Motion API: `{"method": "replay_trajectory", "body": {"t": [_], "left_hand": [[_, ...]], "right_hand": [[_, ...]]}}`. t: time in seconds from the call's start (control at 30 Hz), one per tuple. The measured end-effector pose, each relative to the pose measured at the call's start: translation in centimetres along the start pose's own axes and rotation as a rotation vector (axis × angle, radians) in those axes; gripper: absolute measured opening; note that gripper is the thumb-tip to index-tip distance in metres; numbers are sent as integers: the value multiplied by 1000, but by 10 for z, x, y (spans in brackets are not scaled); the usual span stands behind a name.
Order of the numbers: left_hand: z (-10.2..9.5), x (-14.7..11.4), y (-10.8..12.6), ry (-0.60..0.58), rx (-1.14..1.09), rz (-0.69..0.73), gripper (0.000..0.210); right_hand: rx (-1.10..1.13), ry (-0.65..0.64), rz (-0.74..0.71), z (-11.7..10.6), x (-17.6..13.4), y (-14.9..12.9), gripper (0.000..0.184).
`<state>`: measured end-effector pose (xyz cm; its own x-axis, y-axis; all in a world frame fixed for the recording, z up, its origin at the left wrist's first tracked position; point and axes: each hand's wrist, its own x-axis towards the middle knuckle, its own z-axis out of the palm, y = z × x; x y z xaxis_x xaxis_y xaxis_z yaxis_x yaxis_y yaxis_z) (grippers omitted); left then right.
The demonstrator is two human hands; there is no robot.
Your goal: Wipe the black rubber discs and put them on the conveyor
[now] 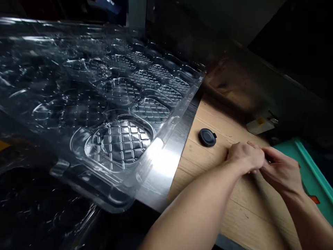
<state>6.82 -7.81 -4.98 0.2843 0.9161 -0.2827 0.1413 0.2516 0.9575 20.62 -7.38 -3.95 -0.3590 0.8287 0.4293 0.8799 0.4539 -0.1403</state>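
Observation:
My left hand (246,157) and my right hand (282,171) meet above the cardboard sheet (200,173). The fingers of both are closed around something small that I cannot make out; only a dark bit shows between them. To the left of my hands, a black round cap-like part (207,137) with a small tab on its rim lies flat on the cardboard, untouched. Much of the fingers of my left hand is hidden behind its back.
A large clear plastic tray (153,147) with moulded, grid-patterned pockets fills the left, overhanging the metal tabletop (162,177). At the right stands a teal bin (312,170) with a red-orange piece (314,199). A small whitish container (260,125) sits behind my hands.

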Motion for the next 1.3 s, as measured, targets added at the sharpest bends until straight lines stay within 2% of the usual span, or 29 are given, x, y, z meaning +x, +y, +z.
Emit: {"method": "replay_trajectory", "body": {"t": [0.13,0.23,0.33,0.47,0.53,0.6,0.67,0.7,0.73,0.83,0.87,0.9,0.97,1.07,1.13,1.2,1.23,1.3], "left_hand": [[-7,4,-1,-77,-124,-5,67],[-11,4,-1,-110,-120,14,62],[-10,1,-3,-76,-102,54,56],[-2,1,-8,-33,-95,93,59],[1,5,-11,-18,-128,92,64],[0,10,-13,-49,-312,79,66],[-5,14,-14,-153,-607,65,68],[-9,15,-14,-222,-746,67,68],[-13,15,-14,-287,-855,69,68],[-24,11,-13,-405,-1002,114,62],[-26,9,-13,-419,-1005,133,60],[-28,7,-12,-425,-996,148,58],[-28,5,-11,-412,-962,162,56],[-23,5,-8,-372,-895,165,56],[-18,5,-6,-280,-807,182,59],[-11,5,-7,-87,-637,259,60],[-7,5,-7,34,-509,326,61],[1,4,-10,270,-180,491,63]], "right_hand": [[10,-11,74,-2,4,-15,23],[0,-45,144,-3,4,-19,19],[-24,-82,127,-6,1,-17,19],[-83,-124,48,-20,-3,-10,19],[-69,-148,115,-34,-5,-7,19],[-31,-102,264,-49,-8,-3,23],[48,-55,396,-62,-13,-1,30],[104,-73,429,-65,-17,-1,33],[166,-136,432,-67,-21,-1,36],[325,-468,321,-62,-29,-5,39],[355,-530,270,-59,-29,-5,39],[375,-532,233,-55,-27,-5,39],[387,-372,235,-49,-17,1,41],[369,11,351,-37,4,20,48],[316,214,408,-27,14,35,52],[217,328,414,-14,16,49,53],[166,337,395,-7,15,55,51],[108,267,334,5,7,63,45]]}}
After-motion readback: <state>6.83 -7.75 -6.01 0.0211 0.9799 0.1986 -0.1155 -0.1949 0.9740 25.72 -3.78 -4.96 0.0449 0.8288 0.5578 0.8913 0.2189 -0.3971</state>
